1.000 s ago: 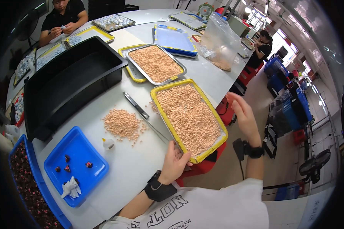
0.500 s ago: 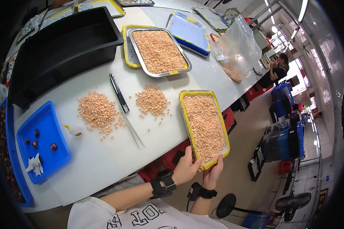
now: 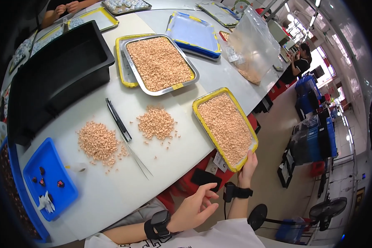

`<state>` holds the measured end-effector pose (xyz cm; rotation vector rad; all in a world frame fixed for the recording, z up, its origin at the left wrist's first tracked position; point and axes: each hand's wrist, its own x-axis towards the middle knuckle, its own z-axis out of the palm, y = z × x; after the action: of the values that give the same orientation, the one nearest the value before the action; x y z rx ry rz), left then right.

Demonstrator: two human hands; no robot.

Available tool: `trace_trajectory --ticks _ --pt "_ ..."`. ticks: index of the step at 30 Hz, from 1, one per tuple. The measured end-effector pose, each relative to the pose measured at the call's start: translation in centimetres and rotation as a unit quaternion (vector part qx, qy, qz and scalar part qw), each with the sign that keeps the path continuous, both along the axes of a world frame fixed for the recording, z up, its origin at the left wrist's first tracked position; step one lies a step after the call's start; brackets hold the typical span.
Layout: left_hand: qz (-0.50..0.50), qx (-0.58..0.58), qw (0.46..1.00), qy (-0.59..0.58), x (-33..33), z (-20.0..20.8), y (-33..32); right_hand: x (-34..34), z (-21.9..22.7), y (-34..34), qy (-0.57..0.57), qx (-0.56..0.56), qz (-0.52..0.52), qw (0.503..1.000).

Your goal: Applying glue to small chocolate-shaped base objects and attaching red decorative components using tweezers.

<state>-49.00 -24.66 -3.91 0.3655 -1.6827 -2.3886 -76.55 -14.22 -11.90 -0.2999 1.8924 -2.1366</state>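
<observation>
My right hand (image 3: 248, 167) grips the near corner of a yellow-rimmed tray (image 3: 209, 95), its thumb over the rim. The tray reaches over the table's edge and is full of small peach-coloured pieces (image 3: 225, 126). My left hand (image 3: 194, 206) is off the tray, in front of the table, fingers apart and slightly curled with nothing in them. Two loose piles of the same pieces, a larger one (image 3: 97, 142) and a smaller one (image 3: 156, 122), lie on the white table. Between them rests a slim black-and-silver tool (image 3: 118, 120), with thin metal tweezers (image 3: 137, 158) at its near end.
A metal tray (image 3: 195, 74) of pieces sits partly on another yellow-rimmed tray. Left stand a big black bin (image 3: 70, 62) and a blue tray (image 3: 60, 177) with dark bits. Farther back are blue trays (image 3: 192, 33), a clear bag (image 3: 254, 45) and another person's hands (image 3: 68, 7).
My left hand has let go of the yellow-rimmed tray and drawn back toward me. The right hand still holds the tray, which has turned slightly. The view has shifted.
</observation>
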Motion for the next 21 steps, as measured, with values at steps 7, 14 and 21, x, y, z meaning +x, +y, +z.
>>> trace_trajectory --ticks 7,14,21 --pt "-0.03 0.058 0.998 -0.003 0.7 1.8 -1.9 -0.3 0.8 -2.1 0.007 0.003 -0.038 0.999" --pt "-0.022 0.081 0.996 0.002 1.1 1.5 -2.8 0.9 0.6 -4.3 0.002 -0.025 -0.071 0.997" --pt "-0.038 0.049 0.998 0.014 0.8 1.5 -3.4 0.2 0.5 -6.4 0.016 -0.019 -0.048 0.999"
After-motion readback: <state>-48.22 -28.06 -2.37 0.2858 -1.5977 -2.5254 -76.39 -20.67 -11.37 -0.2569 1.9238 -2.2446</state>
